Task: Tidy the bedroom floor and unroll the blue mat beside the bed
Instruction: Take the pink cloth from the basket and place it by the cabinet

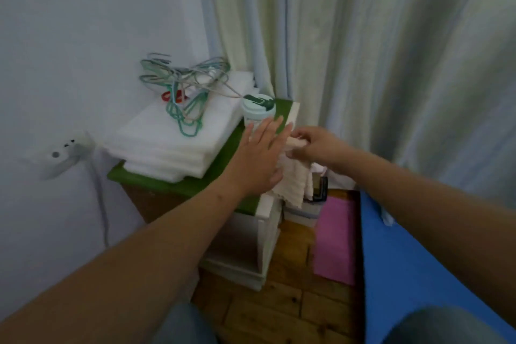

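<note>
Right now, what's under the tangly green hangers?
The tangled green wire hangers lie on stacked white foam sheets atop a green-topped cabinet. Anything beneath the foam is hidden.

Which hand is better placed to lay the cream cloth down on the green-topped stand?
Right. The right hand already pinches the cream cloth at its top edge over the green-topped stand; the left hand is open and flat beside it, holding nothing.

Counts: two hands, left hand (259, 153) and right hand (315, 145). One lidded cup (258, 109), one cream cloth (293, 179), one blue mat (413, 260), one pink sheet (335, 237), one green-topped cabinet (178, 184), one wall socket (62, 152). Hangers (184, 98): tangled bunch, can't count. White foam sheets (173, 142): stacked, number unclear.
</note>
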The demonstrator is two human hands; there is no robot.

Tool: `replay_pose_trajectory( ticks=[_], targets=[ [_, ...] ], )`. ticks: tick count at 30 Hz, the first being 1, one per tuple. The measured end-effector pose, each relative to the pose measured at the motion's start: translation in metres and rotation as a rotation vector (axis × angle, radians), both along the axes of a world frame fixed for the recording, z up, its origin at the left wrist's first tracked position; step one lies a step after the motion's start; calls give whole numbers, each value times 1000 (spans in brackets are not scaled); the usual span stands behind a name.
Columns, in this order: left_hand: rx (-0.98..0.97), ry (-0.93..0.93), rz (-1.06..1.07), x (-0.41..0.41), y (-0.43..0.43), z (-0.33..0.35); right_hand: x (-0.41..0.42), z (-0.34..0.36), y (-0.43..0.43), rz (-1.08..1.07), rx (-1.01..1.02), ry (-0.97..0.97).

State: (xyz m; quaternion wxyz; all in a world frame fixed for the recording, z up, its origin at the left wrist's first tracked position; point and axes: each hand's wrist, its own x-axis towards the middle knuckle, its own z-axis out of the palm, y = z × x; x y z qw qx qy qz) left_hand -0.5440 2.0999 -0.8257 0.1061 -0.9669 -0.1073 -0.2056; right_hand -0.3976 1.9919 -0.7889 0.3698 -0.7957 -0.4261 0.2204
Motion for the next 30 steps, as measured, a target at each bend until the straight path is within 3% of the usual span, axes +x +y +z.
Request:
replay_pose_trajectory(
  ticks=[6,12,17,21,25,28,30],
  targets=[
    [-694,171,-91,41,-60,-4,30,-25,-91,-85,-46,229],
    [-1361,574,138,79,-81,-134,75,-167,-134,-379,-89,664],
    [-2010,335,502,87,-87,-299,77,-324,-165,-568,-200,740],
    [-2027,408,705,89,-107,-422,61,-439,-187,-714,-282,746],
    [-2172,478,813,90,-128,-479,47,-504,-189,-861,-263,851],
    [-1933,666,744,95,-147,-516,43,-541,-192,-892,-367,815],
    [-1766,637,625,98,-160,-529,38,-555,-195,-863,-424,693]
  ],
)
